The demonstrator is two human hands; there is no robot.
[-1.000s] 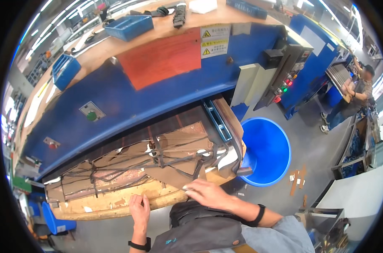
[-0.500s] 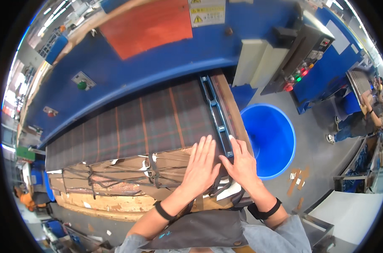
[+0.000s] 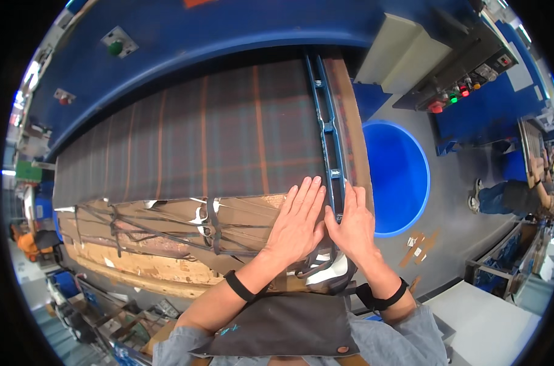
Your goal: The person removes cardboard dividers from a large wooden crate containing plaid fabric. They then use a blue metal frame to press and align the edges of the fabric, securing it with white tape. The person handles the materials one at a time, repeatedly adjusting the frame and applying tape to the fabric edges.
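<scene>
My left hand (image 3: pixel 298 222) lies flat, fingers spread, on the brown sheet material (image 3: pixel 228 229) at the front edge of a big machine bed. Beside it, my right hand (image 3: pixel 350 222) rests flat too, its fingers over the blue metal rail (image 3: pixel 327 128) along the bed's right side. Dark plaid fabric (image 3: pixel 198 146) covers the bed beyond both hands. Cut-out scraps and dark strips (image 3: pixel 207 219) lie on the brown sheet to the left. Neither hand grips anything. Both wrists wear black bands.
A round blue bin (image 3: pixel 399 177) stands on the floor to the right. The blue machine housing (image 3: pixel 167 43) arches over the bed. A control panel with coloured buttons (image 3: pixel 454 97) sits upper right. Another person (image 3: pixel 514 195) stands at far right. A worn wooden board (image 3: pixel 137 268) edges the table.
My left hand rose from the table's front edge to lie flat beside my right hand. The view tilted down and closer; both hands have slid slightly further onto the bed.
</scene>
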